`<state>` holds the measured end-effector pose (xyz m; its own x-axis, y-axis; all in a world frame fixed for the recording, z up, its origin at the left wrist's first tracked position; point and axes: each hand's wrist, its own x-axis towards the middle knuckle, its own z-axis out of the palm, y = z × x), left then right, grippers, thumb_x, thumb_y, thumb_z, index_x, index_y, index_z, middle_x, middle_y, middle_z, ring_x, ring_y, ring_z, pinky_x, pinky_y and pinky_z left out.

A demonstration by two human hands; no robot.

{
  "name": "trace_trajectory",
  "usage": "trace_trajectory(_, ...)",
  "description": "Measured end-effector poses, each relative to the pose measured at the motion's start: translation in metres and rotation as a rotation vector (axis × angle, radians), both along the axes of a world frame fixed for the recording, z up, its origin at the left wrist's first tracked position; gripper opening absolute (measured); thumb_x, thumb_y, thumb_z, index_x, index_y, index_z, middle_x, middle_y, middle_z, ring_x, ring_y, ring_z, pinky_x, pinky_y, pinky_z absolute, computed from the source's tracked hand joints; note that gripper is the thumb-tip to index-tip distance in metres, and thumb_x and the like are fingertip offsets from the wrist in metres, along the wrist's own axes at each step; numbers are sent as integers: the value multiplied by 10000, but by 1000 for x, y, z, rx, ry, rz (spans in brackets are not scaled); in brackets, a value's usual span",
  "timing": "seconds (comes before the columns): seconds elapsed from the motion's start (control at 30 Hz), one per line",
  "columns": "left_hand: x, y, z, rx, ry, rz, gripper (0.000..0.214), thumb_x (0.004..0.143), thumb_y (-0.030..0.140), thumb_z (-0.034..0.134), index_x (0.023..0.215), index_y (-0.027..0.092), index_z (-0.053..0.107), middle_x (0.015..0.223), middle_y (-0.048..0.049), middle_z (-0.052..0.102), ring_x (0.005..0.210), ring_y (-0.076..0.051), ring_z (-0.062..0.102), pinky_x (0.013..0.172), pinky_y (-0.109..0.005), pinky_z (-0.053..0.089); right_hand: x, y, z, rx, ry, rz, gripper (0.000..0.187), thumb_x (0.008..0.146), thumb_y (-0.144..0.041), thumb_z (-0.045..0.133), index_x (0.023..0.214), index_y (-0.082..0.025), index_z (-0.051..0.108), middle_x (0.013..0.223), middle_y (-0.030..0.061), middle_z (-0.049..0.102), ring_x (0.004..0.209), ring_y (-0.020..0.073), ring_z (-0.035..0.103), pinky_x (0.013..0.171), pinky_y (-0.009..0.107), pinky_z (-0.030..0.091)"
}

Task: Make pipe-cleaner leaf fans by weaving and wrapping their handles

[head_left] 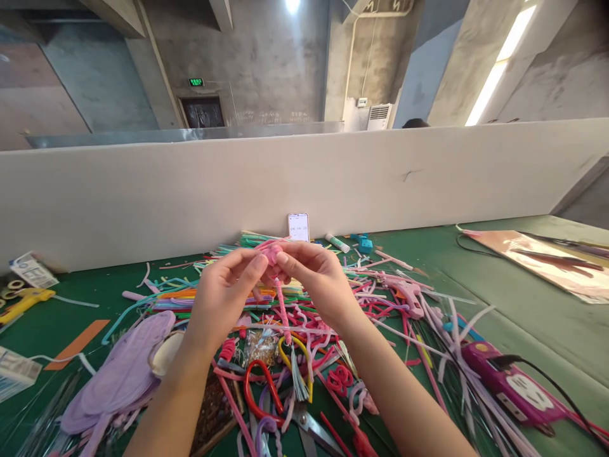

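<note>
My left hand (pixel 238 279) and my right hand (pixel 309 273) meet over the middle of the cluttered table. Between their fingertips they pinch a pink pipe-cleaner flower (pixel 273 254), and both hands are closed on it. From it a twisted pink stem (pixel 281 308) hangs down toward the pile. Below lie many loose pipe cleaners (pixel 181 301) in several colours. Red-handled scissors (pixel 263 390), a small bag of gold beads (pixel 261 348) and a silvery tassel (pixel 298 374) lie nearer to me. The fingers partly hide the flower.
A phone (pixel 298 227) showing a timer leans on the white partition (pixel 304 178). At left are a yellow glue gun (pixel 26 303) and a lilac fuzzy piece (pixel 124 374). A pink glue gun (pixel 406 295) and a purple power strip (pixel 514 384) with cord lie at right.
</note>
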<state>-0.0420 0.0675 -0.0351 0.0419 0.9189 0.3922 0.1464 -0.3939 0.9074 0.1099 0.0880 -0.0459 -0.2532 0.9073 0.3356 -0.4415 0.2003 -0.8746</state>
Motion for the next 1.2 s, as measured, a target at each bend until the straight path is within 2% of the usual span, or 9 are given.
trace_trajectory(0.2, -6, 0, 3, 0, -16, -2, 252, 774, 433, 753, 824, 188, 719, 712, -39, 727, 622, -158, 671, 468, -211, 509, 4, -1, -1, 53, -30, 92, 207, 847, -394, 697, 894, -199, 747, 767, 25, 714, 723, 135, 664, 743, 311, 556)
trace_trajectory(0.37, -8, -6, 7, 39, 3, -45, 169, 784, 366, 751, 797, 200, 722, 750, -35, 742, 641, -148, 679, 535, -217, 547, 12, -1, -1, 16, 9, 213, 173, 812, -355, 749, 792, -186, 721, 742, 11, 708, 698, 119, 674, 732, 283, 563)
trace_trajectory(0.63, -5, -24, 13, -14, 30, -92, 136, 774, 331, 749, 736, 204, 717, 669, -36, 714, 635, -179, 680, 578, -274, 572, 20, -4, 5, -101, 33, 427, 232, 751, -351, 805, 749, -171, 658, 678, 6, 692, 596, 119, 666, 606, 256, 562)
trace_trajectory(0.77, -10, -22, 12, -77, -53, -181, 190, 752, 390, 762, 744, 208, 708, 641, -45, 691, 575, -188, 647, 483, -289, 525, 10, -8, 3, -142, 83, 487, 269, 715, -368, 828, 759, -171, 650, 639, -8, 673, 535, 94, 623, 538, 218, 527)
trace_trajectory(0.83, -12, -15, 8, -73, -102, -203, 208, 749, 411, 768, 743, 214, 703, 611, -25, 661, 537, -165, 614, 436, -263, 476, 3, -9, 3, -120, 97, 428, 282, 716, -396, 818, 742, -176, 643, 634, -12, 669, 525, 89, 612, 529, 217, 521)
trace_trajectory(0.87, -12, -11, 6, -59, -120, -190, 216, 757, 420, 764, 747, 213, 702, 609, -17, 652, 539, -154, 605, 429, -249, 459, 0, -10, 2, -85, 101, 342, 277, 730, -406, 802, 743, -180, 641, 637, -13, 668, 535, 91, 615, 542, 225, 529)
trace_trajectory(1.0, -8, 3, 0, -20, -147, -96, 319, 802, 513, 704, 869, 201, 725, 740, -44, 693, 660, -152, 628, 443, -213, 448, -12, -10, 0, 105, 96, -120, 189, 786, -358, 753, 818, -196, 661, 789, 23, 713, 678, 118, 660, 671, 279, 574)
trace_trajectory(1.07, -7, 5, -1, -21, -138, -71, 333, 784, 512, 723, 918, 208, 736, 775, -47, 707, 670, -150, 629, 438, -207, 439, -14, -9, -2, 157, 77, -171, 160, 783, -326, 758, 844, -205, 675, 889, 41, 728, 745, 132, 672, 717, 299, 583)
trace_trajectory(1.2, -10, 4, -1, -3, -59, 15, 253, 756, 440, 769, 888, 225, 751, 794, -35, 730, 632, -138, 620, 453, -216, 440, -12, -8, -5, 214, 4, -115, 118, 825, -303, 720, 900, -212, 714, 918, 44, 731, 777, 139, 677, 756, 319, 582)
